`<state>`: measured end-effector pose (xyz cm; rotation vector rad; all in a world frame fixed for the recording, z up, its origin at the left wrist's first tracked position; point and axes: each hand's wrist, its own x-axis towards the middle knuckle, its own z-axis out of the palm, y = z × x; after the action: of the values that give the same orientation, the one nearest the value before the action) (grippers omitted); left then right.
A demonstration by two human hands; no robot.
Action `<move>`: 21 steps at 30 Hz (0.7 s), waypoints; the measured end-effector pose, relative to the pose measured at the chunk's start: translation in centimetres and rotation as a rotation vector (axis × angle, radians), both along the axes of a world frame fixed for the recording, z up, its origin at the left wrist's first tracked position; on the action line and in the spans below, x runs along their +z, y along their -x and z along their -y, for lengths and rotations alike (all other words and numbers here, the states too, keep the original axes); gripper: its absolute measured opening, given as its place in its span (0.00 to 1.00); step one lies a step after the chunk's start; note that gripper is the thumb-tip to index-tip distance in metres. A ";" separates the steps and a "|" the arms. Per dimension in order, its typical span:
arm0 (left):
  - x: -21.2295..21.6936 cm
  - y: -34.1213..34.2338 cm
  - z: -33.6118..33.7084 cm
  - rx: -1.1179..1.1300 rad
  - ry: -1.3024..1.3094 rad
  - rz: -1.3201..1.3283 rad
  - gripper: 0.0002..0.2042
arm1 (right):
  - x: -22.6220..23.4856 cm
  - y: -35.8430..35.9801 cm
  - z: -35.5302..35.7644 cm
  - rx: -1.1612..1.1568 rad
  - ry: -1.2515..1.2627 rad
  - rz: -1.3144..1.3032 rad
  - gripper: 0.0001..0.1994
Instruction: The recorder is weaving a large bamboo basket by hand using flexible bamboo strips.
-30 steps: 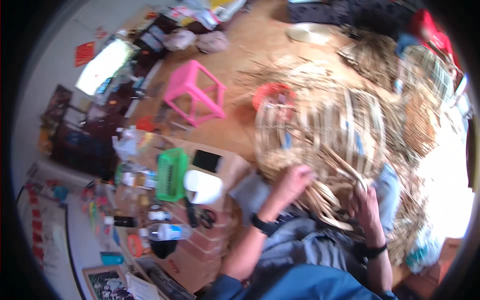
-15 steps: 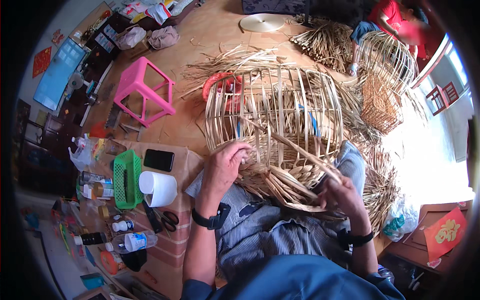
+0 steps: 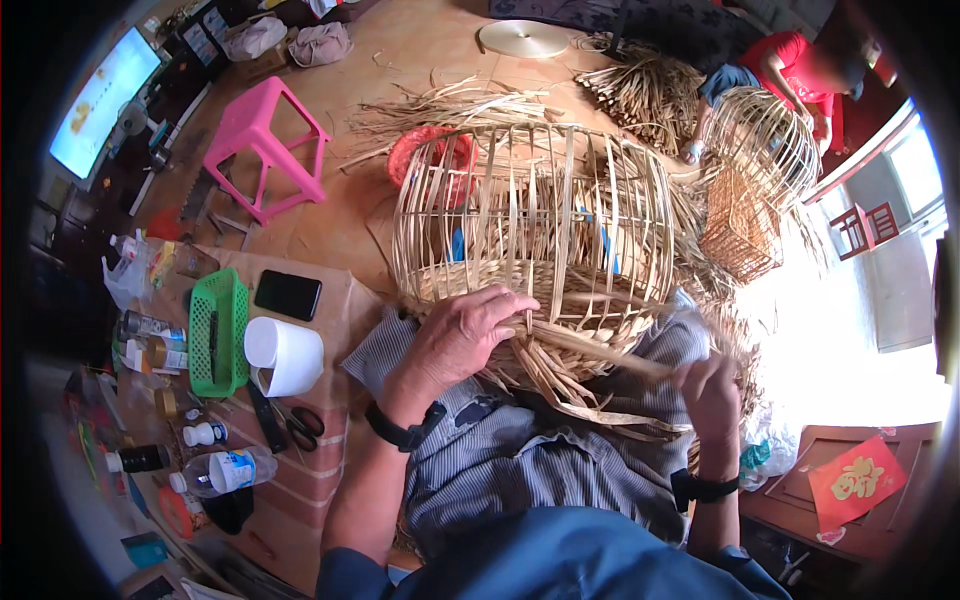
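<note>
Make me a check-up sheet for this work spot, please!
Surface: brown, striped tabletop, many things on it.
Job's things: pale-brown, rounded, open-barred basket of plant strips.
Clutter: green, rectangular plastic tray; black-handled scissors; clear, cylindrical plastic bottle.
Hands: left hand at the basket's near side; right hand, blurred, seems to pinch a long, pale, flat strip.
Cables: nothing seen.
Surroundings: pink, square plastic stool; person in red shirt beside another barred basket.

1 head-worn fisheye camera looks downward and forward, very wide. From near above, it faces the rounded beige basket of dry plant strips [image 3: 565, 215].
</note>
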<state>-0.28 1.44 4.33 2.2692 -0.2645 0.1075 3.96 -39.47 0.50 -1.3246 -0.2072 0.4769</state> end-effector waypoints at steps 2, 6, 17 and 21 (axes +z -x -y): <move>-0.1 -0.7 -0.4 -0.039 -0.008 -0.031 0.19 | 0.1 -0.7 1.1 -0.017 -0.256 -0.125 0.12; -0.3 -1.8 -0.7 -0.096 0.058 -0.026 0.16 | 1.5 0.4 2.4 0.089 0.289 -0.368 0.25; -0.7 -3.3 -0.7 -0.156 0.042 -0.090 0.18 | 9.5 -0.8 3.3 0.029 1.355 -0.097 0.17; -0.4 -3.5 -0.4 -0.154 0.045 -0.097 0.21 | 8.8 1.8 -3.4 0.134 0.846 0.163 0.12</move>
<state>3.18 1.85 3.92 2.1934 -0.3803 -0.0754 2.20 -36.07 9.32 -2.1907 -0.2405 0.5986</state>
